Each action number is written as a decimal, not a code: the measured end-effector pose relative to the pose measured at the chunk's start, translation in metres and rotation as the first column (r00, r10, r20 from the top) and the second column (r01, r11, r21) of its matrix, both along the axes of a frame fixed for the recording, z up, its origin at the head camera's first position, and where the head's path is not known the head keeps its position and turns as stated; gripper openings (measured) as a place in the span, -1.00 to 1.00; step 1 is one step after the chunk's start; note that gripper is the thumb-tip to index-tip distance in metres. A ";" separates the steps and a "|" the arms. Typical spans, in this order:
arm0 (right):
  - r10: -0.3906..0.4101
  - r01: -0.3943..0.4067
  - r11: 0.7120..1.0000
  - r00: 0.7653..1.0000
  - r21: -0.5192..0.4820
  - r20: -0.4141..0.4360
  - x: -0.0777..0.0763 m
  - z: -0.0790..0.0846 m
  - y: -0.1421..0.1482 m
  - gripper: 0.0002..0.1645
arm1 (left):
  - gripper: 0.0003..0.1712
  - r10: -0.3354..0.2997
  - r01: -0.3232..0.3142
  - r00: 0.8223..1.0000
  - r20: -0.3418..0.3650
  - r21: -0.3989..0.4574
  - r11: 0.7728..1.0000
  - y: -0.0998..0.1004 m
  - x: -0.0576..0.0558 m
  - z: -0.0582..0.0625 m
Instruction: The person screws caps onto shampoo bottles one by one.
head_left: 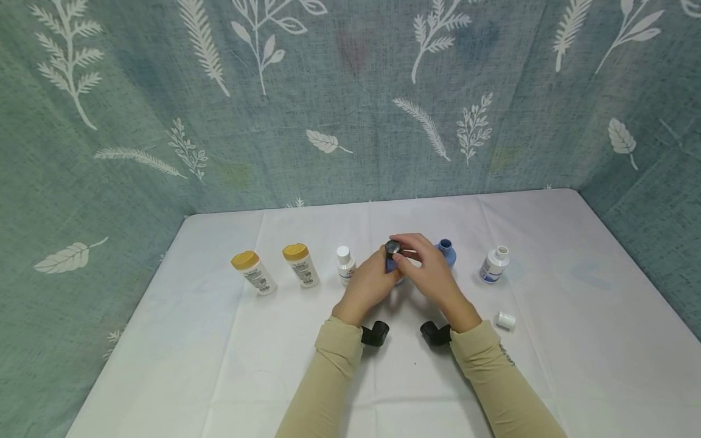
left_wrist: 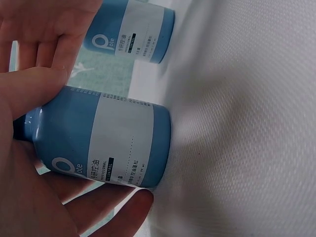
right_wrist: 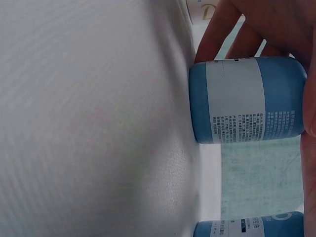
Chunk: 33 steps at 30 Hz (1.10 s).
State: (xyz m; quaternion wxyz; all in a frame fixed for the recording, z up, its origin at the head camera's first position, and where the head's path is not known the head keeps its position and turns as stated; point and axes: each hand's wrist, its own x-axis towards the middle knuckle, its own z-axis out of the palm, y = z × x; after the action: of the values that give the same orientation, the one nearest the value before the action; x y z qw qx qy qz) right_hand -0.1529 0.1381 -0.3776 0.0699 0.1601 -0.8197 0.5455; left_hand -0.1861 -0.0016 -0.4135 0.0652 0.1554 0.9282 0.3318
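The bench (head_left: 219, 377), covered with a white cloth, seems to carry the base of the blue, round-shouldered plastic bottle with the pale grey label (left_wrist: 106, 138). That helps: it is best to keep the blue bottle flat on its base and not let it tip.

The left grip (head_left: 368, 283) has its fingers and thumb curled round the blue bottle. It should hold just hard enough to stop any spinning, since the plastic may be soft. The right grip (head_left: 432, 274) pinches the top of the blue bottle, thumb on the near side. The step in hand looks like work on that top, so the turning or pressing should come from the right grip only, straight and gentle, while the left one stays quiet.

So the blue bottle sits inside the left grip and just under the right fingertips. Its label shows between the left thumb and the lower fingers.

A second blue plastic bottle with a bare neck (head_left: 450, 255) stands close to the right of the blue bottle. Elbows and knuckles should not bump it. A small white plastic bottle with a bare mouth (head_left: 495, 265) stands farther right.

Smallest is what looks like a dark, round, shiny cap (head_left: 392, 246), on top of the blue bottle. The fingers hide its edge, so I cannot tell if it sits straight.
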 end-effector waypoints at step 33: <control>-0.057 0.057 0.998 0.997 0.004 -0.057 -0.019 -0.035 0.002 -0.55 | -0.46 -0.008 0.008 1.000 -0.011 0.008 1.000 -0.001 -0.001 -0.002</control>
State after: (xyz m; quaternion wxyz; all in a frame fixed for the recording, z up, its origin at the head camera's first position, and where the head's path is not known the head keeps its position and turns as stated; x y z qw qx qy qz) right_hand -0.1715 0.1404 -0.4123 0.1082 0.1525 -0.8232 0.5361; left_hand -0.1871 -0.0022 -0.4155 0.0606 0.1612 0.9266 0.3344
